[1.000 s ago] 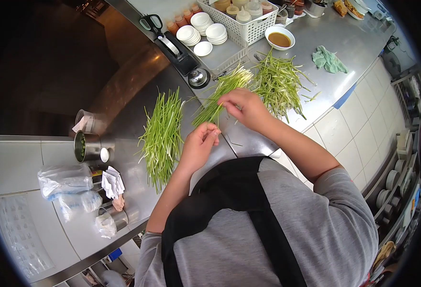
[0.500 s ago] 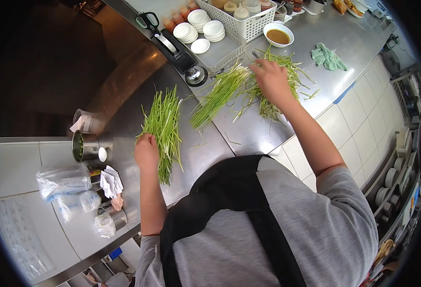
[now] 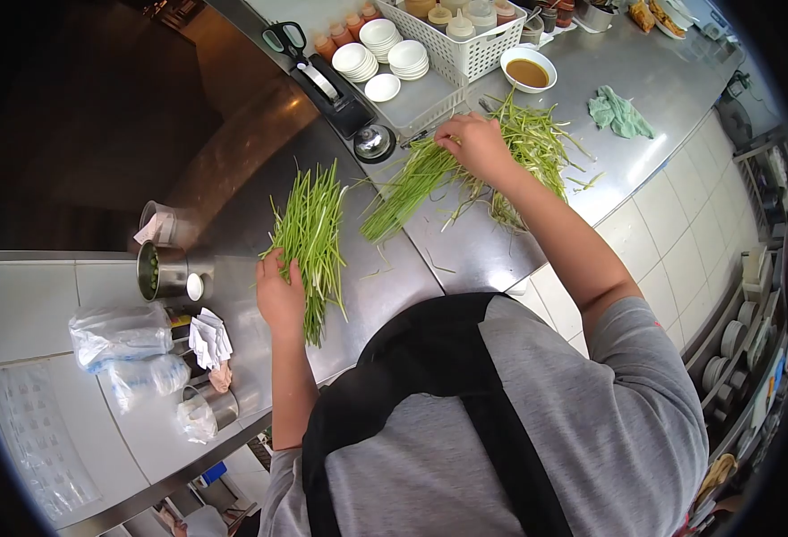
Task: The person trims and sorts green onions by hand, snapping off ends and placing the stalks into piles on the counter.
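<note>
Three heaps of thin green onions lie on the steel counter. My left hand (image 3: 280, 285) rests on the near edge of the left bundle (image 3: 316, 233), its fingers apart and touching the stalks. My right hand (image 3: 476, 146) is over the pale ends of the middle bundle (image 3: 412, 190). Its fingers are curled together and pointing down, and what lies between them is hidden. Just right of that hand spreads a messier heap of loose stalks and scraps (image 3: 541, 148). A small dark object (image 3: 486, 105) sticks out behind the right hand, too little showing to name.
A call bell (image 3: 374, 143), a tape dispenser (image 3: 331, 94) and stacked white dishes (image 3: 379, 38) stand at the back. Beyond are a white basket of bottles (image 3: 470, 58), a bowl of brown sauce (image 3: 528, 72) and a green cloth (image 3: 620, 113). A metal pot (image 3: 163, 271) stands left.
My right hand has moved left from the messy heap to the pale ends of the middle bundle. The left hand's fingers have spread from a closer curl on the left bundle.
</note>
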`<state>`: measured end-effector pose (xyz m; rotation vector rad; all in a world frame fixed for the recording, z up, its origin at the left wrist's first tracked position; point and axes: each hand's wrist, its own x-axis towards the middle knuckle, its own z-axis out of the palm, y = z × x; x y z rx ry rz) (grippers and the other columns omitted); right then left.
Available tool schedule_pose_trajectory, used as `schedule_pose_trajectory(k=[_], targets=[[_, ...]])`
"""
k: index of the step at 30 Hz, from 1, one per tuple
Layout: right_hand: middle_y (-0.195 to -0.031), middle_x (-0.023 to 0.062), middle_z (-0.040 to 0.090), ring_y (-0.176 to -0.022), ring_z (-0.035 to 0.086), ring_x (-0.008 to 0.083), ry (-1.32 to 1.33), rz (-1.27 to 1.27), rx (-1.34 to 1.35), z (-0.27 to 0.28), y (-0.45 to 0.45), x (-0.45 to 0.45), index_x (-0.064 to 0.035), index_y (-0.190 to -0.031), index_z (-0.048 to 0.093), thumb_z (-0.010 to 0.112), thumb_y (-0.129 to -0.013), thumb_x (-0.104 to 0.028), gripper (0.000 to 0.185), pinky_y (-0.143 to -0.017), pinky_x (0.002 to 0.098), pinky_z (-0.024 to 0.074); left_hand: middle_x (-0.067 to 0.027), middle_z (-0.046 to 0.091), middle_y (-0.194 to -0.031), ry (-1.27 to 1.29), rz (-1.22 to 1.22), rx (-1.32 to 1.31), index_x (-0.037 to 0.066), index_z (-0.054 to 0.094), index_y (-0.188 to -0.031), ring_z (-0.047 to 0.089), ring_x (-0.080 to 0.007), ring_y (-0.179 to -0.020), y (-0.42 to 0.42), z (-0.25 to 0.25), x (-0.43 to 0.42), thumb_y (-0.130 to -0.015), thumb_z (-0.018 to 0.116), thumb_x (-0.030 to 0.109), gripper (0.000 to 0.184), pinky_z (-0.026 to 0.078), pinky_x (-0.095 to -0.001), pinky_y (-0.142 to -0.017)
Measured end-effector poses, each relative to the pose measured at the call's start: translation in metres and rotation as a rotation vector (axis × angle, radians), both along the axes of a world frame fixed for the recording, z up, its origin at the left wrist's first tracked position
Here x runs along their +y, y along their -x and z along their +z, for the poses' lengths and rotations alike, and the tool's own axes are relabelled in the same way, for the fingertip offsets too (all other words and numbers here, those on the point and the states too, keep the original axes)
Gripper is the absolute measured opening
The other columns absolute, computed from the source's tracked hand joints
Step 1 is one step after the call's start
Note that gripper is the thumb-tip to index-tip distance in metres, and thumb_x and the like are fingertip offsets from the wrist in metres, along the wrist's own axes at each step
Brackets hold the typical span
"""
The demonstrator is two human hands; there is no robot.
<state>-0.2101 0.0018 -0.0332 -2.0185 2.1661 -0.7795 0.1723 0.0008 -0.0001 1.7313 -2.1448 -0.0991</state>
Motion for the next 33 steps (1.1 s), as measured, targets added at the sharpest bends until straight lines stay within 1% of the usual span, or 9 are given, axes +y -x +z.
schedule_pose_trajectory(k=[3, 9, 11, 18, 20, 24, 26, 32, 33], targets=[[-0.091, 0.0016, 0.066, -0.096, 0.056, 0.0235, 0.044, 0.009, -0.297, 0.002, 0.008, 0.001, -0.0152, -0.089, 0.069, 0.064, -0.081, -0.020, 0.010, -0.082, 0.0444, 0.0390, -0.0082, 0.057, -0.091, 0.023, -0.037, 0.048, 0.008, 0.059, -0.106, 0.059, -0.0251, -0.077, 0.012, 0.004, 0.002, -0.082, 0.064, 0.013, 0.025, 0.048, -0.0360, -0.065], [-0.088, 0.0041, 0.066, -0.081, 0.059, 0.0190, 0.036, -0.052, -0.565, 0.037, 0.019, 0.013, -0.0089, -0.091, 0.067, 0.063, -0.085, -0.018, 0.012, -0.075, 0.0318, 0.0452, -0.0075, 0.057, -0.089, 0.035, -0.172, 0.125, 0.009, 0.062, -0.102, 0.056, -0.0215, -0.068, 0.050, 0.023, 0.007, -0.082, 0.065, 0.015, 0.021, 0.047, -0.0328, -0.061], [-0.083, 0.0015, 0.065, -0.073, 0.055, 0.0120, 0.127, -0.002, -1.009, 0.039, 0.024, 0.018, -0.0065, -0.094, 0.065, 0.061, -0.088, -0.018, 0.014, -0.066, 0.0240, 0.0434, -0.0070, 0.057, -0.088, 0.016, -0.203, 0.158, 0.009, 0.062, -0.101, 0.056, -0.0202, -0.066, 0.062, 0.028, 0.011, -0.082, 0.065, 0.015, 0.020, 0.047, -0.0320, -0.059], [-0.084, -0.0018, 0.060, -0.066, 0.048, 0.0070, 0.090, -0.137, -1.765, 0.058, 0.017, 0.044, -0.0108, -0.101, 0.059, 0.057, -0.091, -0.019, 0.013, -0.061, 0.0225, 0.0381, -0.0041, 0.058, -0.077, -0.137, -0.327, 0.339, 0.010, 0.065, -0.095, 0.052, -0.0161, -0.057, 0.096, 0.035, 0.023, -0.081, 0.066, 0.014, 0.015, 0.045, -0.0284, -0.054], [-0.086, -0.0018, 0.059, -0.066, 0.048, 0.0073, 0.392, -0.194, -2.123, 0.059, 0.021, 0.049, -0.0107, -0.102, 0.057, 0.056, -0.092, -0.018, 0.013, -0.063, 0.0221, 0.0384, -0.0041, 0.058, -0.077, -0.166, -0.345, 0.357, 0.010, 0.065, -0.094, 0.051, -0.0160, -0.057, 0.101, 0.036, 0.025, -0.081, 0.065, 0.014, 0.014, 0.044, -0.0281, -0.053], [-0.085, -0.0015, 0.061, -0.069, 0.051, 0.0068, 0.384, -0.084, -1.869, 0.060, 0.035, 0.060, -0.0092, -0.101, 0.059, 0.057, -0.091, -0.018, 0.013, -0.064, 0.0214, 0.0398, -0.0045, 0.059, -0.077, -0.222, -0.416, 0.315, 0.010, 0.065, -0.095, 0.051, -0.0165, -0.056, 0.106, 0.030, 0.029, -0.081, 0.066, 0.016, 0.015, 0.043, -0.0289, -0.052], [-0.083, -0.0016, 0.062, -0.073, 0.055, 0.0056, 0.436, -0.108, -1.095, 0.072, 0.045, 0.064, -0.0072, -0.100, 0.062, 0.058, -0.091, -0.017, 0.013, -0.066, 0.0202, 0.0407, -0.0045, 0.059, -0.078, -0.231, -0.431, 0.298, 0.010, 0.065, -0.095, 0.052, -0.0167, -0.055, 0.107, 0.029, 0.031, -0.081, 0.066, 0.016, 0.016, 0.043, -0.0292, -0.052], [-0.081, -0.0017, 0.061, -0.073, 0.054, 0.0047, 0.315, -0.145, -0.752, 0.085, 0.068, 0.071, -0.0010, -0.099, 0.062, 0.058, -0.091, -0.015, 0.017, -0.066, 0.0196, 0.0420, -0.0038, 0.059, -0.078, -0.268, -0.448, 0.277, 0.010, 0.065, -0.096, 0.052, -0.0174, -0.054, 0.112, 0.030, 0.033, -0.082, 0.066, 0.018, 0.016, 0.043, -0.0305, -0.052], [-0.080, -0.0020, 0.061, -0.073, 0.053, 0.0047, 0.566, -0.162, -0.787, 0.101, 0.064, 0.076, -0.0007, -0.099, 0.062, 0.058, -0.091, -0.014, 0.016, -0.066, 0.0193, 0.0416, -0.0041, 0.059, -0.078, -0.269, -0.450, 0.275, 0.010, 0.065, -0.096, 0.052, -0.0174, -0.054, 0.113, 0.031, 0.033, -0.082, 0.066, 0.018, 0.016, 0.043, -0.0305, -0.052]])
